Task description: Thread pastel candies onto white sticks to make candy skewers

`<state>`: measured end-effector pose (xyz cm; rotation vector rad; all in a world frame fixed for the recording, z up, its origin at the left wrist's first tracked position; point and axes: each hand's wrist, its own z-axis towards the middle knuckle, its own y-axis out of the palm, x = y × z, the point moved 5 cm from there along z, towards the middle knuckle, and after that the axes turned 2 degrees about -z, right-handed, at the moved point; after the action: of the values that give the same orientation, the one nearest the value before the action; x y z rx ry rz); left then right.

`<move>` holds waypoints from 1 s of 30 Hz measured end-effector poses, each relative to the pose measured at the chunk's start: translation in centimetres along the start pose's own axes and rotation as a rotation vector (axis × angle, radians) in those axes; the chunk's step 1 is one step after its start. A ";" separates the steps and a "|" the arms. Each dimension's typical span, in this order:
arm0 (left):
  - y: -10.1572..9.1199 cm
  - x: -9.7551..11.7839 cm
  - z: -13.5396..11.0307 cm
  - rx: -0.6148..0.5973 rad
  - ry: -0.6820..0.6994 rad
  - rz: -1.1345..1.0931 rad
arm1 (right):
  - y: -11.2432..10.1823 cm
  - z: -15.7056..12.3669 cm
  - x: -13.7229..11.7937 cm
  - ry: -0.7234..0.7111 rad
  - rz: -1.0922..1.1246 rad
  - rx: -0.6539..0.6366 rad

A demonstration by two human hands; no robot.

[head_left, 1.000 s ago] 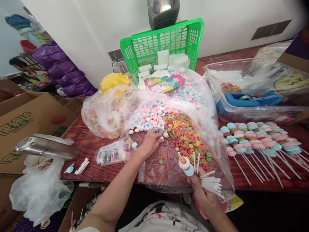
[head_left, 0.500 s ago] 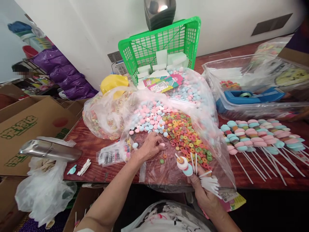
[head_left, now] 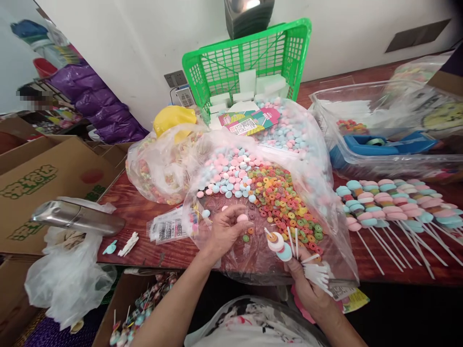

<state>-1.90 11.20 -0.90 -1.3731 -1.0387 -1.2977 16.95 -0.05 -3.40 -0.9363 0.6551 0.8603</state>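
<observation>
Left hand point(head_left: 224, 232) pinches pink candy point(head_left: 242, 218), right hand point(head_left: 305, 283) grips sticks point(head_left: 317, 275); the green basket point(head_left: 304, 48) holds white blocks point(head_left: 247, 82).

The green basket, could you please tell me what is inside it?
The basket holds white blocks; anything behind the printed card and pastel candy bag is covered and cannot be seen.

Free passage exists between the left hand point(head_left: 226, 231) and the right hand point(head_left: 307, 284), low over clear plastic sheeting point(head_left: 249, 260), although the candy skewer point(head_left: 279, 246) projecting from the right hand narrows it. Forward travel meets low heaps of pink-and-blue candies point(head_left: 231, 174) and gummy rings point(head_left: 284, 197), with the green plastic basket point(head_left: 213, 53) rising behind. Rightward, laid-out candy sticks point(head_left: 392, 202) and a transparent tub point(head_left: 394, 161) obstruct; leftward, flat packets point(head_left: 168, 227) lie between a bulging candy bag point(head_left: 159, 168) and the steel flask point(head_left: 85, 218).
</observation>
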 end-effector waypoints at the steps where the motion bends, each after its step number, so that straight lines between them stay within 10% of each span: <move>1: 0.1 -0.2 -0.4 0.011 -0.051 -0.078 | 0.1 0.0 0.0 -0.024 -0.010 -0.006; 11: 0.4 -0.5 -2.8 0.007 -0.356 -0.558 | -0.2 -0.1 -1.0 -0.127 -0.053 -0.039; 16: 0.2 -1.0 -3.5 -0.040 -0.459 -0.653 | -1.9 0.2 -0.7 0.072 -0.106 -0.055; 30: 1.4 -0.4 -4.0 0.051 -0.389 -0.709 | -2.5 -1.1 -3.2 -0.047 -0.267 -0.133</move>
<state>-1.35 6.98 -1.44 -1.2900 -1.9328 -1.5042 17.35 -2.86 -0.34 -1.0921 0.4243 0.6911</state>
